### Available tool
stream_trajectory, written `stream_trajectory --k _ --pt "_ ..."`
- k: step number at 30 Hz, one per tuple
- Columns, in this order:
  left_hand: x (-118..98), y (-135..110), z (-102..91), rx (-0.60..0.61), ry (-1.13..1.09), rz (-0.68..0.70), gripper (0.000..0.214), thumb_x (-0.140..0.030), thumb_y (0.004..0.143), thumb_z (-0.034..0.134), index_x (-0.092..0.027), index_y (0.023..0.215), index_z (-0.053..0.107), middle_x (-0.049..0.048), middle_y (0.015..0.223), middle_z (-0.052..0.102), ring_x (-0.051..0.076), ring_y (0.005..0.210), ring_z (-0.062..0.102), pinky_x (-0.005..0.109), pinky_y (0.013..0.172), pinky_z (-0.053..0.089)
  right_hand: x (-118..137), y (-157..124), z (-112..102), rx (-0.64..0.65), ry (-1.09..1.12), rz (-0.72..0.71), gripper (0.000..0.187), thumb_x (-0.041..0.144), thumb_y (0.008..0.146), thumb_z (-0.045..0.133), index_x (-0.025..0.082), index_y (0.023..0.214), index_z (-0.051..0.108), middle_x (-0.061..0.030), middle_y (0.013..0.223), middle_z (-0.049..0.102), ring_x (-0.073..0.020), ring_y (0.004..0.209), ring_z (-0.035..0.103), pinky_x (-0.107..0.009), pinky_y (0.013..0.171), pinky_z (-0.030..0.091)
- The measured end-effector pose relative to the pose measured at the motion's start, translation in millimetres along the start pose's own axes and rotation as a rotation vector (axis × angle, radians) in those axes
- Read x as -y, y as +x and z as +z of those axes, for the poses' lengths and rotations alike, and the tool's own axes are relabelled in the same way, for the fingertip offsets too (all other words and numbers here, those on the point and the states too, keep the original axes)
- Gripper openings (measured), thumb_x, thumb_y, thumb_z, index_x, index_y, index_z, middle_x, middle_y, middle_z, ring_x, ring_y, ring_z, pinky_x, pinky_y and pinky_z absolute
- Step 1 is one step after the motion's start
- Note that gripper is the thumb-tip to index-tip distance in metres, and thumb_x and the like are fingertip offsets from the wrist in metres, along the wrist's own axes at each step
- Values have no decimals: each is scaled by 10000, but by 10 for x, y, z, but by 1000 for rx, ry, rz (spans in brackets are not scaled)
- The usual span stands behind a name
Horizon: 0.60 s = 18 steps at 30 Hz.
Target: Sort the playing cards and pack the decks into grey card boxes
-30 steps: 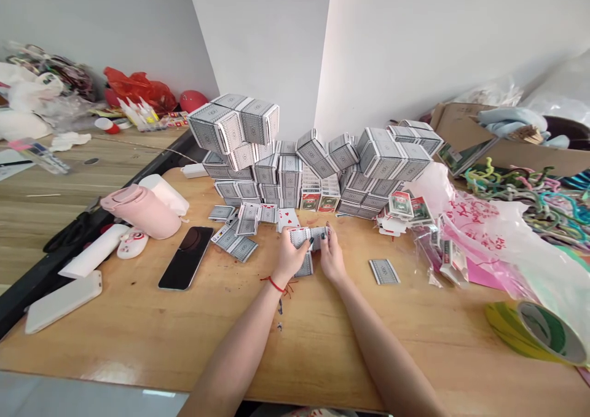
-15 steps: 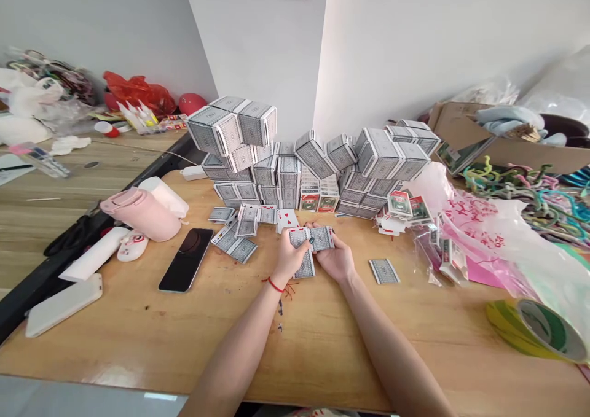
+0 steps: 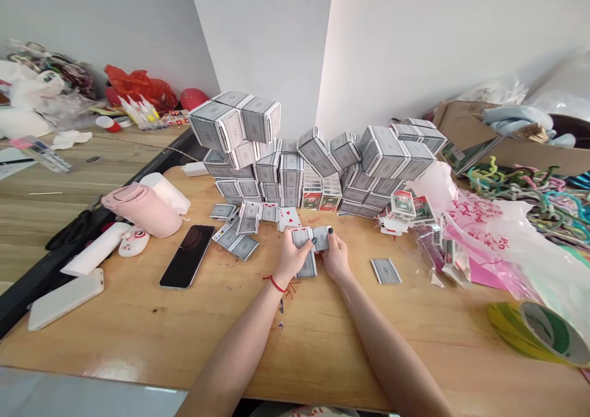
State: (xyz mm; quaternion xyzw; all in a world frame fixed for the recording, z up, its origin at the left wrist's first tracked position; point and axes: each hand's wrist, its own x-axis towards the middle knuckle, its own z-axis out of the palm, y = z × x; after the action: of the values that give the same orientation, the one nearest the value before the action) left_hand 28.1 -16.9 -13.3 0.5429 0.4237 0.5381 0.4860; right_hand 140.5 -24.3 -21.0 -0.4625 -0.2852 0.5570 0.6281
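Note:
Both of my hands meet over the middle of the wooden table (image 3: 138, 337). My left hand (image 3: 291, 258) and my right hand (image 3: 335, 258) are closed on a small stack of grey-backed playing cards (image 3: 312, 237), held between them just above the table. Another card (image 3: 306, 266) lies flat under my left hand. Loose cards (image 3: 242, 236) are scattered to the left, one face-up card showing red hearts (image 3: 288, 218). A single face-down card (image 3: 386, 271) lies to the right of my right hand. Behind stands a wall of stacked card boxes (image 3: 318, 159).
A black phone (image 3: 187, 255), pink bottle (image 3: 142, 209), white cases and a small mouse-like toy (image 3: 133, 242) lie at left. Plastic bags with card packs (image 3: 461, 233), a green tape roll (image 3: 546, 331), coloured hangers (image 3: 530, 190) and a cardboard box (image 3: 488, 140) crowd the right.
My right hand swung out to the right with part of the stack, then came back in against my left hand; the cards are gathered between both hands again.

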Motion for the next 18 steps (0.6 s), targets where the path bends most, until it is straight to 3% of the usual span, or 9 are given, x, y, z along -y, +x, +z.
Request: stream_trajectory --k 10,15,18 --pt "15 -3 0 1 5 -9 363 -261 686 611 -189 968 394 74 1008 561 178 929 554 348 831 417 1 -26 1 -125 -348 -179 411 559 753 404 185 585 411 43 484 412 -93 413 408 -229 389 424" --pt "-20 6 -5 -37 -4 -18 361 -261 670 628 -179 950 416 67 964 568 176 889 561 348 803 438 17 -7 -3 -91 -331 -168 392 533 751 432 184 573 420 47 475 416 -97 405 427 -235 389 431" --pt "-64 26 -1 -46 -73 -86 353 -263 660 635 -178 933 429 50 906 578 168 814 576 336 721 478 26 30 1 -55 -182 -124 348 494 739 470 179 592 458 36 502 462 -105 431 443 -240 408 430"
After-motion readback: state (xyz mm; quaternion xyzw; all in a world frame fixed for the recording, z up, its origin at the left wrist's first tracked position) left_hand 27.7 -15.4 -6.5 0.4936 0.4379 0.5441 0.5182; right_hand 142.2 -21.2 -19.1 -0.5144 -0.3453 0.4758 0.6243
